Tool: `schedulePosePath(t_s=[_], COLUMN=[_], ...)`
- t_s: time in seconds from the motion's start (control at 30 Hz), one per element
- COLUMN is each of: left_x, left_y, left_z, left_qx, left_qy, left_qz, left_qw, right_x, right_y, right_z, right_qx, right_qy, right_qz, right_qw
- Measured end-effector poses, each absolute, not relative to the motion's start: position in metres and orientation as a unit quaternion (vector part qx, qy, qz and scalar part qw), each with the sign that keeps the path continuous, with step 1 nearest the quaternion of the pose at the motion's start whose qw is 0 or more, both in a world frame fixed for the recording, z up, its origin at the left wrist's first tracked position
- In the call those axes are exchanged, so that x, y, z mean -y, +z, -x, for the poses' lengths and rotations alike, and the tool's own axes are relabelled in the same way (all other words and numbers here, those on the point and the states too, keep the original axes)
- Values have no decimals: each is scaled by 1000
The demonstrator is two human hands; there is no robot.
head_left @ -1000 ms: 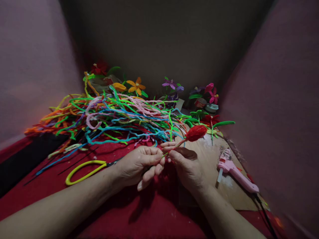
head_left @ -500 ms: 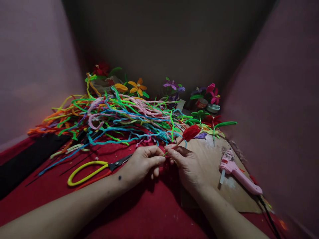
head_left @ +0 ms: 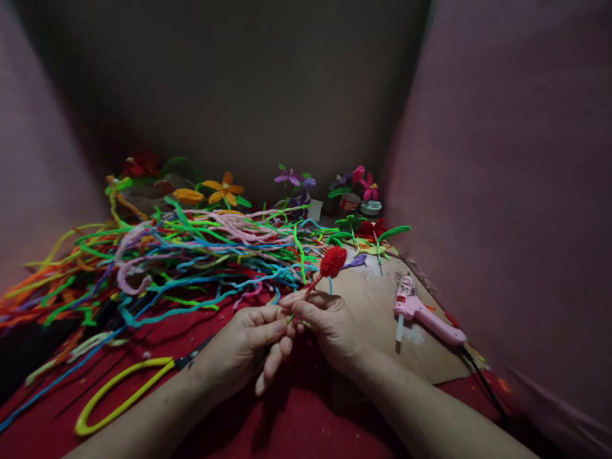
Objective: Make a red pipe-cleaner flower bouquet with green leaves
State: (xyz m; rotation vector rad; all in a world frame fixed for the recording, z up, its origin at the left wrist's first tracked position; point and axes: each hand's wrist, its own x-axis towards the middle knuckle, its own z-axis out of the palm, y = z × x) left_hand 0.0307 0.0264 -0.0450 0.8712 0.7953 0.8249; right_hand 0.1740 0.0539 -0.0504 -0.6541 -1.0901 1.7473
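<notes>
Both my hands meet at the centre over a red cloth [head_left: 296,421]. My right hand [head_left: 329,328] pinches the thin stem of a red pipe-cleaner flower bud [head_left: 333,261], which tilts up and away to the right. My left hand [head_left: 248,347] is closed on the lower end of that stem, where a short green piece shows between the fingertips. A big tangle of coloured pipe cleaners [head_left: 191,248] lies just beyond my hands.
Yellow-handled scissors [head_left: 119,392] lie on the cloth at lower left. A pink glue gun [head_left: 423,312] rests on a brown board [head_left: 377,306] at right, its cord trailing right. Finished pipe-cleaner flowers [head_left: 224,188] and small jars [head_left: 370,207] stand at the back. Pink walls close in on both sides.
The view has shifted right and down, so everything sits further left. My hands keep their hold on the stem, and the red bud has turned slightly more upright.
</notes>
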Motion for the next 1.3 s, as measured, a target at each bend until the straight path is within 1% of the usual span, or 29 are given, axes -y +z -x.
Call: schedulePosePath(t_s=[0.13, 0.3, 0.43, 0.5, 0.7, 0.77, 0.83, 0.9, 0.93, 1.1, 1.2, 1.3], left_x=[-25, -26, -26, -26, -32, -43, -60, -86, -100, -164, -181, -185], left_y=[-42, -42, -44, -41, -7, 9, 21, 26, 25, 0, -13, -15], left_z=[-31, -30, -30, -29, -35, -46, -64, -86, -97, -137, -142, -139], left_qx=[-351, -356, -354, -375, -527, -543, -526, -502, -512, -585, -608, -616], left_qy=[367, 391, 372, 373, 372, 345, 301, 262, 222, 149, 121, 115], left_qz=[-380, -341, -380, -433, -552, -629, -716, -793, -811, -784, -768, -752], left_qw=[773, 777, 769, 730, 529, 437, 346, 227, 177, 147, 164, 204], right_x=[-52, -53, -52, -51, -52, -51, -50, -47, -46, -46, -48, -49], right_y=[-45, -42, -37, -32, -17, -16, -18, -22, -23, -30, -31, -30], right_z=[-176, -182, -186, -190, -221, -232, -239, -241, -241, -237, -236, -235], right_qx=[460, 516, 555, 552, 484, 463, 455, 457, 459, 458, 456, 442], right_qy=[714, 681, 639, 629, 630, 605, 554, 504, 490, 510, 523, 546], right_qz=[222, 211, 226, 235, 224, 220, 245, 278, 290, 300, 286, 266], right_qw=[480, 475, 482, 494, 564, 609, 653, 678, 682, 663, 661, 660])
